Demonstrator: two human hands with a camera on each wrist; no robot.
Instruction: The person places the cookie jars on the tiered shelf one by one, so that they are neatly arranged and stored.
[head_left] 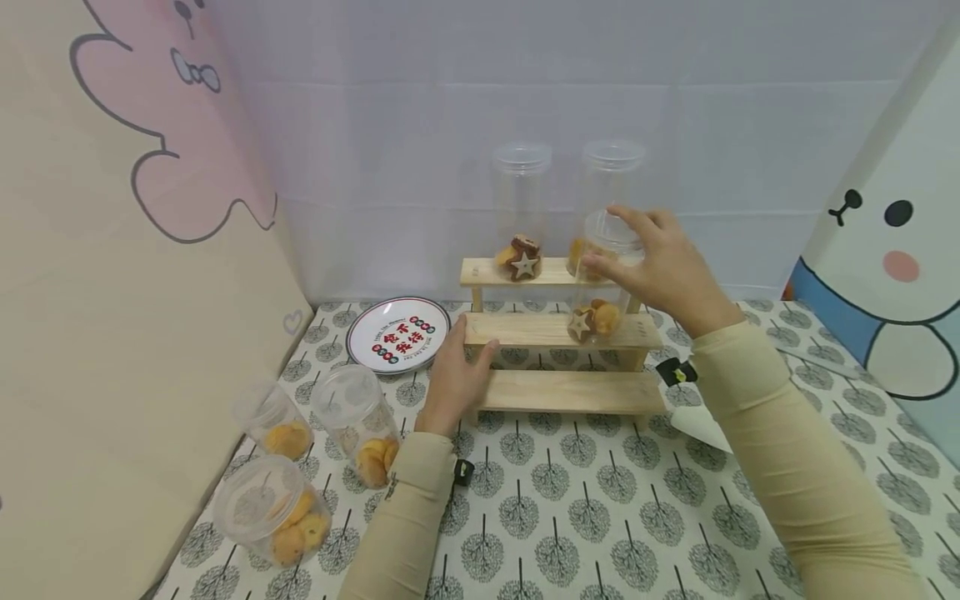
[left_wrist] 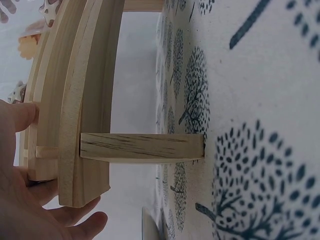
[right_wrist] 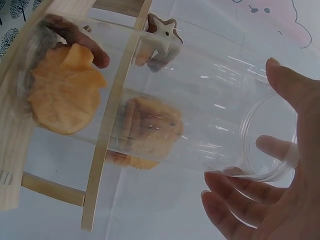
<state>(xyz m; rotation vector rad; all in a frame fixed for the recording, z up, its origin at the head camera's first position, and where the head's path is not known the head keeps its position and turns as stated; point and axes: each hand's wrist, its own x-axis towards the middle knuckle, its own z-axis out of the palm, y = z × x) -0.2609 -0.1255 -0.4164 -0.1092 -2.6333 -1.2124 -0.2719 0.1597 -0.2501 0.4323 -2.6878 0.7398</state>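
Observation:
A three-step wooden stand (head_left: 570,392) is set on the cloth. My left hand (head_left: 456,379) holds its left end, the thumb (left_wrist: 24,116) over a board and the other fingers around the board ends. On the middle step stands a clear lidded jar (head_left: 597,287) with cookies in its bottom. Around its lid is my right hand (head_left: 667,271), fingers spread and the thumb (right_wrist: 285,82) apart from the jar wall in the right wrist view. Two more clear jars with cookies, a left one (head_left: 522,200) and a right one (head_left: 611,171), stand on the top step.
A white plate (head_left: 367,337) with red lettering lies left of the stand. Several clear jars of cookies stand at the left, among them a tall jar (head_left: 352,417) and a wide jar (head_left: 262,508). A white flat object (head_left: 699,427) lies partly behind my right forearm.

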